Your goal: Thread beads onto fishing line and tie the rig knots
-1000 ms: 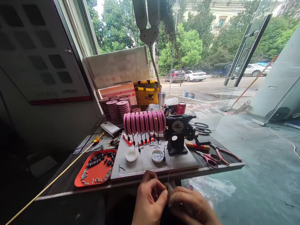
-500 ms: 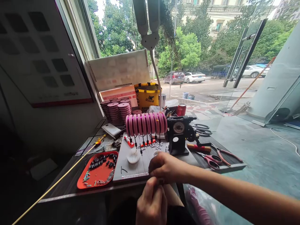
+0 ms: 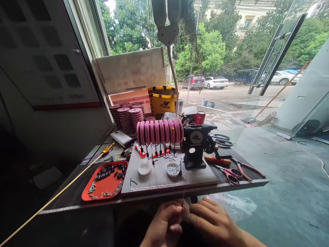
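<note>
My left hand (image 3: 167, 219) is closed below the table's front edge, thumb and finger pinching a thin line (image 3: 184, 190). That line runs up toward the black winding machine (image 3: 195, 147). Beside it my right hand (image 3: 214, 218) has its fingers bent close together near the same spot; what they hold, if anything, is hidden. Pink spools (image 3: 159, 132) sit in a row on the machine's shaft, with lines and small black pieces hanging from them. A white bowl of grey beads (image 3: 172, 169) stands on the pale board (image 3: 154, 178), left of the machine.
An orange-red tray (image 3: 105, 187) of black and metal parts lies at the left, near a yellow rod (image 3: 64, 192). Scissors (image 3: 232, 173) and pliers (image 3: 245, 169) lie right. Behind stand stacked spools (image 3: 123, 118) and a red can (image 3: 199, 118).
My right hand has drawn back from the bead bowl to below the table edge, next to my left hand. The bowl now shows fully, and the view has shifted slightly.
</note>
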Available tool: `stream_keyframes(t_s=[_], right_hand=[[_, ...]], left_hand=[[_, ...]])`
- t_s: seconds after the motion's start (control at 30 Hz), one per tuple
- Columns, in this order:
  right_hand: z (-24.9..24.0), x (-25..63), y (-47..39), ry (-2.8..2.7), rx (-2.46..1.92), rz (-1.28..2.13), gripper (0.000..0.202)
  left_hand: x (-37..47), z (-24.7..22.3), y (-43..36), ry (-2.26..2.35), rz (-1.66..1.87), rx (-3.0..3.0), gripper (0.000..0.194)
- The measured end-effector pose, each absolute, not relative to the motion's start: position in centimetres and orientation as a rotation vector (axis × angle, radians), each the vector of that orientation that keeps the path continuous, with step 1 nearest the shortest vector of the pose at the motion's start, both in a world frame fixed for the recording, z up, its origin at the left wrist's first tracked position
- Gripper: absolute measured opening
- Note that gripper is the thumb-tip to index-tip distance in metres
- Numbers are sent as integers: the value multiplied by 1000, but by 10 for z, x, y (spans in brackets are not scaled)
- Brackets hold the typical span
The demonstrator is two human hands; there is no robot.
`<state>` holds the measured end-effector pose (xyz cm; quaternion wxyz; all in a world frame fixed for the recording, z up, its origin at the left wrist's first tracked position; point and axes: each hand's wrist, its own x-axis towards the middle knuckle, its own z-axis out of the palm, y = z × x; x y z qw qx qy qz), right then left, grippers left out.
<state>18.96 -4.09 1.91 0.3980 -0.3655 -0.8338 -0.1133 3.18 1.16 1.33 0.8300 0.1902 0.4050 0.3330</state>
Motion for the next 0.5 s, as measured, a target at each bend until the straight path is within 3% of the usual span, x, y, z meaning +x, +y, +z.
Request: stream_keyframes(t_s=[0.37, 0.43, 0.5], right_hand=[[16, 189, -32, -2148, -759, -474, 39], [10, 187, -34, -2071, -808, -309, 37], [3, 184, -37, -1874, -904, 114, 30]], left_hand=[[41, 22, 8, 857, 616, 218, 17], [41, 22, 7, 851, 614, 202, 18], [40, 21, 6, 818, 607, 196, 16]])
